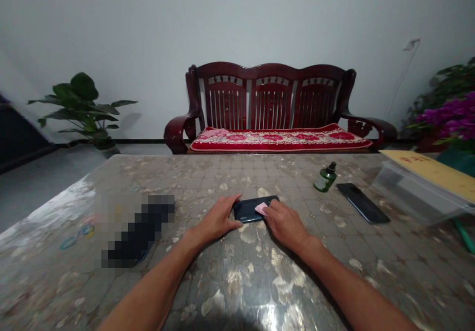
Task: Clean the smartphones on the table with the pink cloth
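Note:
A dark smartphone [246, 209] lies flat on the patterned table [237, 266], straight in front of me. At its left end, my left hand [221, 214] grips the phone's edges between thumb and fingers. My right hand [281, 218] is closed on a small pink cloth [261, 208], which is pressed against the phone's upward-facing surface. The fingers of the right hand hide part of the cloth and the phone's right end.
A green spray bottle [325, 177] and another dark phone [362, 203] are on the right. Beyond them stands a clear plastic box [411, 192] under a yellow envelope [430, 170]. On the left, a blurred-out dark object [139, 234] lies near colourful rings [87, 230]. A wooden bench [270, 103] stands behind the table.

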A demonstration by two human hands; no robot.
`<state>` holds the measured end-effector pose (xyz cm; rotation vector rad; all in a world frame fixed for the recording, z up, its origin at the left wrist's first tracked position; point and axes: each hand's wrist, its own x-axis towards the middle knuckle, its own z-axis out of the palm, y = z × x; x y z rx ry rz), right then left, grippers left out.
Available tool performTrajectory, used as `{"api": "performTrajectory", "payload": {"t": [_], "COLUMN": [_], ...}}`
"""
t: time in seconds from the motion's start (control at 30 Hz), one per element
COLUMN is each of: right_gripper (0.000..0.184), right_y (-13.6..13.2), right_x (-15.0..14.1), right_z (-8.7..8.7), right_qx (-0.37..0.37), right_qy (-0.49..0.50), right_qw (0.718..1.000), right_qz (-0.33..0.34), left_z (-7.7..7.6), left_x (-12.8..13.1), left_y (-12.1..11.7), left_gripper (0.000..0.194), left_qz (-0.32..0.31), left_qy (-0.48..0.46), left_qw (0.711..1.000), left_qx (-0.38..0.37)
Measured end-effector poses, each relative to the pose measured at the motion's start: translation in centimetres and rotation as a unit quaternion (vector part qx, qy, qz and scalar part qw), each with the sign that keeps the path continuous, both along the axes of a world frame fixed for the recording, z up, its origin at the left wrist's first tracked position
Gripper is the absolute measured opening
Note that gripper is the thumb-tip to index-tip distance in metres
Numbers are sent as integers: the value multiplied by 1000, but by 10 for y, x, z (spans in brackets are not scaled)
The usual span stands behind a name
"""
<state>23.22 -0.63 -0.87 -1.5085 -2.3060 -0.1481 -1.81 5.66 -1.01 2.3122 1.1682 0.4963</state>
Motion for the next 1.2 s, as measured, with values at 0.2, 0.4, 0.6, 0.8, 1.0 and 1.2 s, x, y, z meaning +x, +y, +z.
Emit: {"api": "performTrajectory", "payload": {"t": [0.2, 0.4, 0.6, 0.8, 1.0, 1.2], "right_gripper": [29, 27, 20, 23, 22, 19], "right_y": [5, 0, -4, 3, 4, 3], "right_x": [22, 15, -5, 21, -2, -10], "right_z": [4, 2, 3, 6, 2, 5], "right_qx": [-17, 18, 61, 101, 122, 106], "right_qy": [33, 27, -15, -24, -22, -39], "right_qw": [999, 998, 994, 992, 989, 988], "right_qz": [26, 44, 90, 69, 77, 105], "left_z": [2, 6, 8, 13, 8, 9], "left_x": [-4, -5, -2, 3, 3, 3], "left_y": [0, 0, 2, 3, 6, 5], "left_gripper": [73, 65, 60, 57, 54, 52], "left_qz": [-40, -85, -72, -55, -52, -59], "left_qy": [38, 62, 82, 102, 82, 81], "left_qw": [998, 993, 992, 992, 993, 992], "left_qx": [31, 60, 61, 59, 65, 71]}}
